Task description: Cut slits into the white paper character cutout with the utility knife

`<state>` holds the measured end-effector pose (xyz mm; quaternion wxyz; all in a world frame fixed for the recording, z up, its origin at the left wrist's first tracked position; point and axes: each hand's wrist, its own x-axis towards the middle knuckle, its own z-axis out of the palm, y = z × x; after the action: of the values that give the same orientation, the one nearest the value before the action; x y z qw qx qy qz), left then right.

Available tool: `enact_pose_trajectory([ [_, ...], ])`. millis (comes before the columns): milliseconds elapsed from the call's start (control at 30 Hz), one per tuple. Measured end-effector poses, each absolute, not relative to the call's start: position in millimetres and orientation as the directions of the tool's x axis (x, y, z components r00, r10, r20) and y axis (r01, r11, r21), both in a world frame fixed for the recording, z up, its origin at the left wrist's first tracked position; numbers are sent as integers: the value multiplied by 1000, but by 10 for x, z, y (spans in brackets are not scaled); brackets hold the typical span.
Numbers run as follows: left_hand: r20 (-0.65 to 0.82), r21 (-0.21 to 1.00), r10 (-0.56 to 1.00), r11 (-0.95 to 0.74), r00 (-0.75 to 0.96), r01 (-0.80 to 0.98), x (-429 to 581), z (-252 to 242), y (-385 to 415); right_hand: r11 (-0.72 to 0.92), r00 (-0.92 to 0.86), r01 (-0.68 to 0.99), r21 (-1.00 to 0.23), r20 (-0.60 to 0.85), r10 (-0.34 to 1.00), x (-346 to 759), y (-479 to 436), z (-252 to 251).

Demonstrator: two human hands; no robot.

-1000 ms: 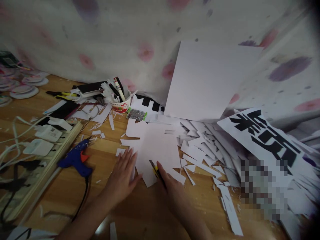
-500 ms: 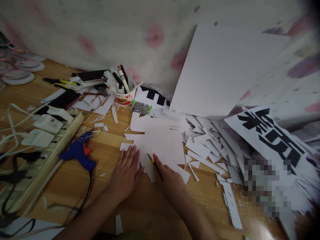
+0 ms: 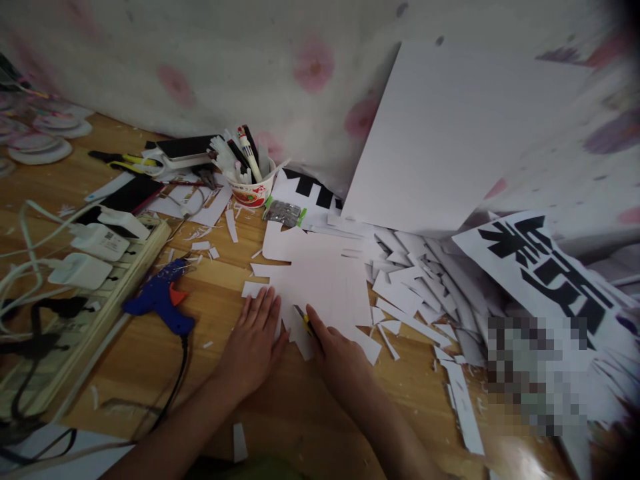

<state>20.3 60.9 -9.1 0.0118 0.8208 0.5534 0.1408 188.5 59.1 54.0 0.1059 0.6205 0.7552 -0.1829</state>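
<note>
A white foam or card sheet (image 3: 325,267) with notched edges lies flat on the wooden table in front of me. My left hand (image 3: 256,333) rests on its lower left part, fingers stretched out flat. In my right hand (image 3: 337,353) is a yellow-and-black utility knife (image 3: 306,321), its blade pointing up and left over the sheet. Most of the knife's handle is hidden under the fingers. Whether the blade tip touches the sheet I cannot tell.
A blue glue gun (image 3: 163,297) and a power strip (image 3: 115,287) with chargers lie left. A paper cup (image 3: 253,192) of pens stands behind. White offcuts (image 3: 400,290) pile up right, near a sheet with black characters (image 3: 537,267). A large white board (image 3: 450,133) leans at the back.
The view has shifted very slightly. Both hands, the knife and the sheet stay nearly in the same place.
</note>
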Motion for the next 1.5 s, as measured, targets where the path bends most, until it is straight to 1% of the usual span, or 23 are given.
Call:
enact_pose_trajectory([
  [233,227,184,910,-389,346,903,209,-101,608,241,-243,969,-57,-410,879,1860,587,542],
  [400,205,180,923,-362,326,914,243,-92,614,340,-309,940,-17,-461,832,1822,658,694],
  [533,173,183,940,-324,294,928,282,-60,617,376,-315,926,19,-506,803,1796,696,797],
  [700,148,195,954,-287,261,938,304,-34,604,373,-315,928,19,-498,808,1792,653,792],
  [867,161,203,956,-275,245,940,310,-50,594,349,-290,937,21,-510,810,1796,610,793],
  [967,173,189,954,-277,245,942,311,-59,597,347,-277,937,39,-524,806,1794,580,806],
  [1167,166,140,954,-274,251,951,310,-60,602,353,-278,933,64,-493,824,1807,519,772],
  [1367,189,179,952,-273,240,945,311,-96,598,333,-256,940,78,-482,838,1829,470,729],
  [1500,187,180,955,-263,229,948,316,-84,599,318,-249,946,58,-497,831,1829,436,768],
])
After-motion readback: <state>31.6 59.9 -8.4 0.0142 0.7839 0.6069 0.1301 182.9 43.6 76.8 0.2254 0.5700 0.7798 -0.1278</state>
